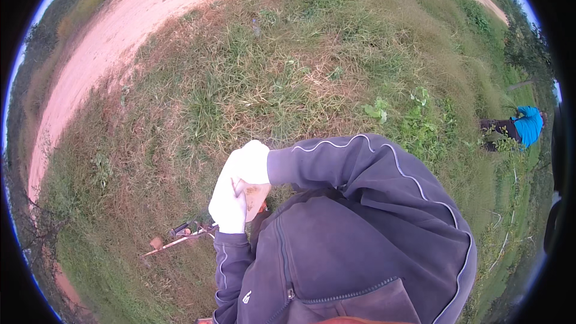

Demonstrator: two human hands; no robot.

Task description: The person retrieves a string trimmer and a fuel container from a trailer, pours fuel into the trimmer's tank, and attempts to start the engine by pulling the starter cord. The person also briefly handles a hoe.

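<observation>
Nearest the camera, a dark jacket (360, 234) with pale piping and a zip is being worn, its sleeves being bent inward at the front. Just beyond its chest, the right hand (249, 162) and the left hand (229, 207) are being held together, both showing bright white, with surface detail being washed out. Below the right hand and just right of the left hand's fingers, a pale tan piece (258, 197) is being seen against the hands; its kind cannot be told. Its long axis is being turned roughly up and down the view, the narrower end being pointed toward the lower edge. Whether the fingers of either hand are pinching it cannot be told. Farther left, a pale pole (174, 244) is being borne aslant by the grass (132, 192), near a brown lump (157, 243). At far right, a blue top (528, 126) is being worn by a bent-over co-worker. Beyond, the grass is being bordered by a curved dirt track (120, 36).
</observation>
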